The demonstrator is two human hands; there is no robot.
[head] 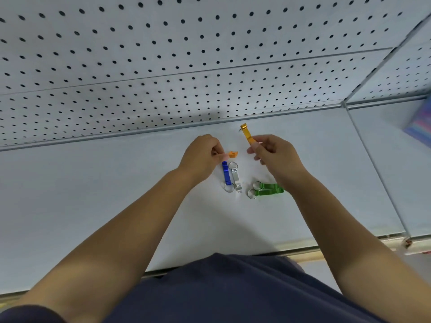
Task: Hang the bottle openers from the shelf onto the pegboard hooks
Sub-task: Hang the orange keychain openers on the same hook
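Shelf [93,194]; orange opener [246,134] upright

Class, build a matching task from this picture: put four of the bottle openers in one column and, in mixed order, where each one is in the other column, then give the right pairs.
1. gold opener
2. orange opener
3. blue opener
4. green openers

A. lying on the shelf beside a silver one
B. in the right hand
C. lying under the right wrist
D. in the left hand

Pairs: 1-B, 2-D, 3-A, 4-C
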